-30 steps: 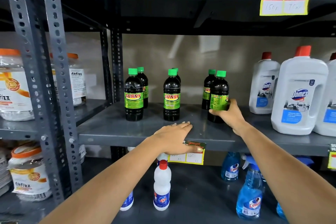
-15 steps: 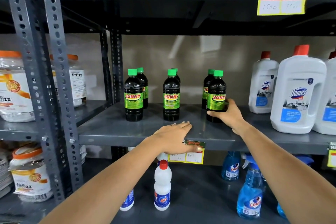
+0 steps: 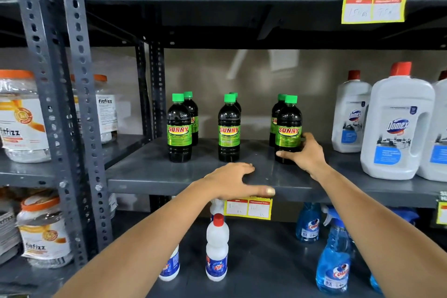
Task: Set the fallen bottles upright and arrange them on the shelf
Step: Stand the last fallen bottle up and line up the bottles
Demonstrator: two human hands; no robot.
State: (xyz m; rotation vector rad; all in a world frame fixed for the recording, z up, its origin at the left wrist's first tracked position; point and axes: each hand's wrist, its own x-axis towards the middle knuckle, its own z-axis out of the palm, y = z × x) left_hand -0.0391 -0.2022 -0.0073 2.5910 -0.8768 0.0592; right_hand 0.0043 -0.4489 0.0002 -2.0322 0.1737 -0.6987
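Several dark Sunny bottles with green caps stand upright on the grey middle shelf (image 3: 150, 174) in three front-to-back pairs. The left front bottle (image 3: 179, 128) and the middle front bottle (image 3: 228, 128) stand free. My right hand (image 3: 305, 155) wraps around the base of the right front bottle (image 3: 288, 126), which stands upright with its label facing me. My left hand (image 3: 233, 180) lies flat, palm down, on the shelf's front edge, fingers apart, holding nothing.
Large white Domex jugs (image 3: 396, 126) stand on the same shelf just right of my right hand. White bottles (image 3: 217, 248) and blue spray bottles (image 3: 333, 256) fill the shelf below. Fitfizz jars (image 3: 21, 116) sit on the left rack beyond the perforated uprights (image 3: 79, 94).
The right front bottle has turned so its Sunny label faces forward, and it now stands straight. My right hand stays on its base. My left hand has barely moved.
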